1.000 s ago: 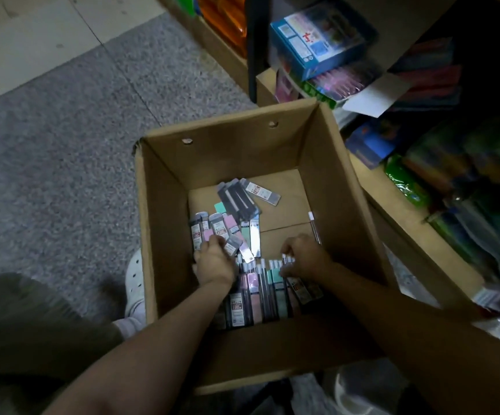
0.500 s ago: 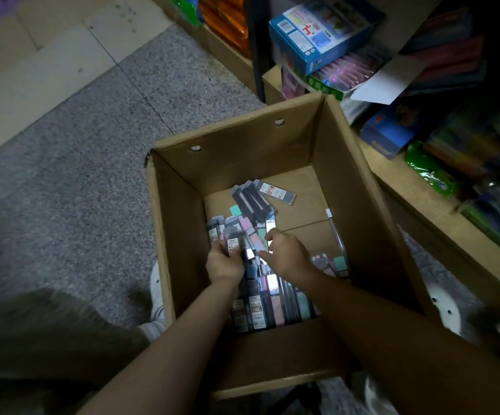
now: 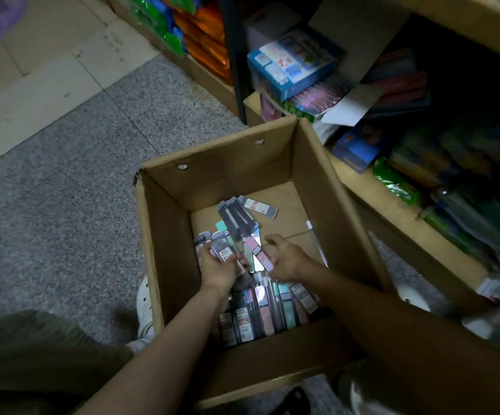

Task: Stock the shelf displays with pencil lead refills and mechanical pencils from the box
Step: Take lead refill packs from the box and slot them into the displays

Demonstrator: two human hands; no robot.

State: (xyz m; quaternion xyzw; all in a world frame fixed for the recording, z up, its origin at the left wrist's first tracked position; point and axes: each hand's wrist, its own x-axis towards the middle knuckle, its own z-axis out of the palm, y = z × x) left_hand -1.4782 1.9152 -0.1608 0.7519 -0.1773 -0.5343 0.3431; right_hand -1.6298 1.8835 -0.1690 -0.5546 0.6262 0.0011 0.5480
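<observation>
1. Left hand (image 3: 217, 269) has its grip curled round a small bunch of flat lead refill packs (image 3: 224, 253), held low inside the open brown cardboard box (image 3: 236, 172).
2. Right hand (image 3: 287, 262) reaches in beside it, thumb and fingers pinching the lower ends of a few pastel pink and green packs (image 3: 256, 254) that fan up between the two hands.
3. More slim packs (image 3: 262, 310) lie side by side on the box floor at the near end, pink, mint and grey with white labels (the print is too blurred to read).
4. Dark grey packs (image 3: 236, 218) lie fanned out farther in, with one grey labelled pack (image 3: 259, 206) lying apart behind them.
5. One thin clear mechanical pencil (image 3: 317, 245) with a white tip lies along the right wall of the box.
6. Box stands on grey speckled floor (image 3: 63, 190), just beside a low wooden shelf (image 3: 371, 199) on the right that holds assorted coloured goods, among them a blue printed carton (image 3: 293, 62).
</observation>
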